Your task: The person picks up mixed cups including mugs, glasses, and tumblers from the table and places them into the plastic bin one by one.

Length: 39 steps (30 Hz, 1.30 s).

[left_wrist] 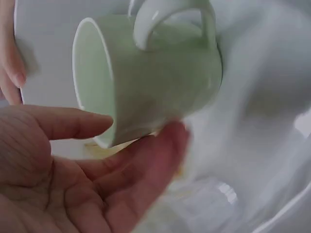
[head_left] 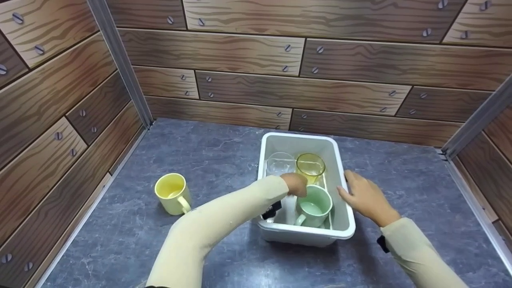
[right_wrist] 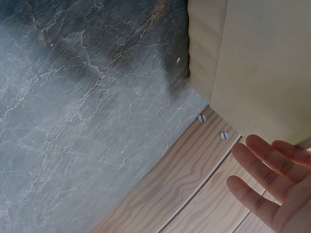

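The pale green mug [head_left: 314, 208], amber tumbler [head_left: 307, 177] and clear glass [head_left: 277, 166] were already inside the white bin [head_left: 305, 230]; the yellow mug [head_left: 172, 196] stood outside on the bench [head_left: 212, 156]. The left hand [head_left: 295, 184] straddled the green mug's rim, grip unclear; the right hand [head_left: 367, 198], fingers loose, touched the bin. A sleeve [head_left: 230, 212] overhung it.

Pale-green mug [head_left: 315, 205]; veined blue-grey table [head_left: 224, 160]

Long cream sleeves [head_left: 224, 212] carry small black devices [head_left: 383, 243] near the wrists.
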Motion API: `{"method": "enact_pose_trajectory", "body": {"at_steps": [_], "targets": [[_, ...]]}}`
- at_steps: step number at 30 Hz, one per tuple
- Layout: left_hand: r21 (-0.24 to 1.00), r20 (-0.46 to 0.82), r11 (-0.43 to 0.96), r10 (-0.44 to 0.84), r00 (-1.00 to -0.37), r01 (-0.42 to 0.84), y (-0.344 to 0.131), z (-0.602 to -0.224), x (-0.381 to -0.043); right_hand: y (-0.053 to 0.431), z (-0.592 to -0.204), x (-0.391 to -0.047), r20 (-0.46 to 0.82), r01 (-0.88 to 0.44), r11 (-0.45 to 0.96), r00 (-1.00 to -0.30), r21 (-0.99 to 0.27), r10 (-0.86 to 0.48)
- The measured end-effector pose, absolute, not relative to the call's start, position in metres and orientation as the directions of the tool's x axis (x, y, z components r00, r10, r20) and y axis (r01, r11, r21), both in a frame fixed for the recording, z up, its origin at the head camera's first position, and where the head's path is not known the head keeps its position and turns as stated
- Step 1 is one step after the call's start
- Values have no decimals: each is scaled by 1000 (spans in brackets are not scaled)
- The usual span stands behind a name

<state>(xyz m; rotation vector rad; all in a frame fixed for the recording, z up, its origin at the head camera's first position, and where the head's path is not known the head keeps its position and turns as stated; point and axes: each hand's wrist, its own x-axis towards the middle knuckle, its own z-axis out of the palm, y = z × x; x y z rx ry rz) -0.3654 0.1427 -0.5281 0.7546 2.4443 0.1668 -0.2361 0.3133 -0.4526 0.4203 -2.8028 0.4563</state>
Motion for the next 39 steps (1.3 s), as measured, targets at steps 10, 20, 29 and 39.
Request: {"method": "enact_pose_trajectory", "body": {"at_steps": [10,20,29,39], "targets": [[-97,-323,382,861,-392,919,123,-417,-294,311,-453,-237,312,-327,904,-920,-275,-238],[-238,-272,269,904,-330,933,126,-429,-283,310,-453,-238,295,-321,906,-925,-277,-238],[-231,-150,453,858,-492,861,128,-436,-278,311,-451,-237,311,-337,900,-917,-276,-248],[-279,-138,555,785,-604,784,136,-438,-273,312,-452,-236,298,-316,904,-927,-289,-229]]}}
